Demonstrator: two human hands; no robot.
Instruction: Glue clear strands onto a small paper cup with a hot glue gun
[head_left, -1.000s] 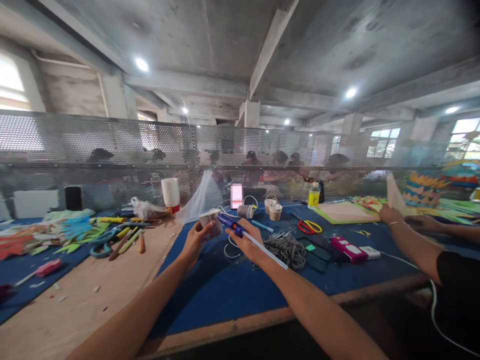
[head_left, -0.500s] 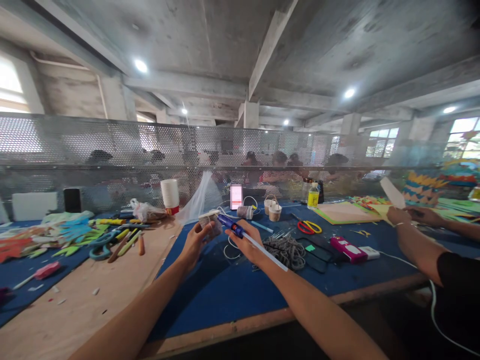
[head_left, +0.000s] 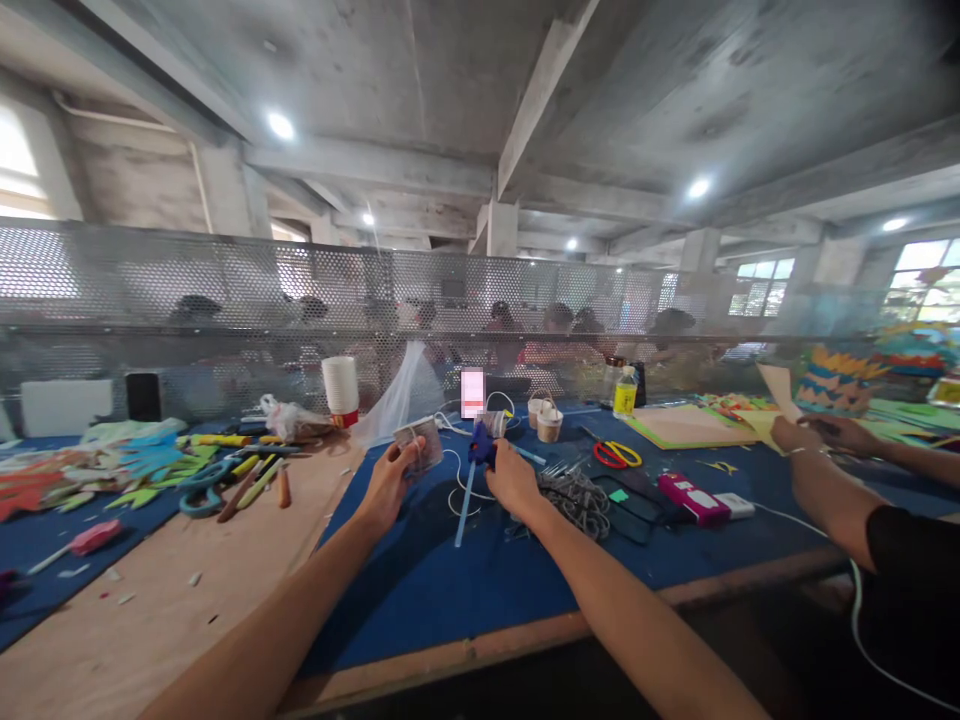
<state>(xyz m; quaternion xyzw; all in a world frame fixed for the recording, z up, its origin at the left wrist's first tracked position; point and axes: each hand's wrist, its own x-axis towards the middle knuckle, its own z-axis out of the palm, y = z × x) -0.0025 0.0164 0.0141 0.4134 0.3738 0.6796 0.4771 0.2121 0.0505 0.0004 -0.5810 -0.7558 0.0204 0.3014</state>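
Between the thumb and fingers of my left hand [head_left: 385, 490] is a small greyish cup [head_left: 424, 452], tilted, with a pale rim. My right hand [head_left: 516, 482] is closed on a blue glue gun [head_left: 480, 448]. A long translucent glue stick [head_left: 466, 508] juts from the gun down towards me. The gun is apart from the cup, to its right. Beside my right wrist lies a tangled heap of grey cord [head_left: 581, 505]. Behind the gun, a small round container [head_left: 496, 424] is partly hidden.
Two small cups with handles [head_left: 550, 425], red-and-yellow scissors [head_left: 607, 455] and a magenta box [head_left: 691, 498] lie to the right. A stack of paper cups [head_left: 340, 388] and hand tools [head_left: 255, 485] lie left. At far right, another person's hands [head_left: 799, 437] hold paper.
My right hand has drawn the glue gun off the cup and turned it, so the glue stick swung from lower right to lower left. The cup in my left hand shows more of its side.
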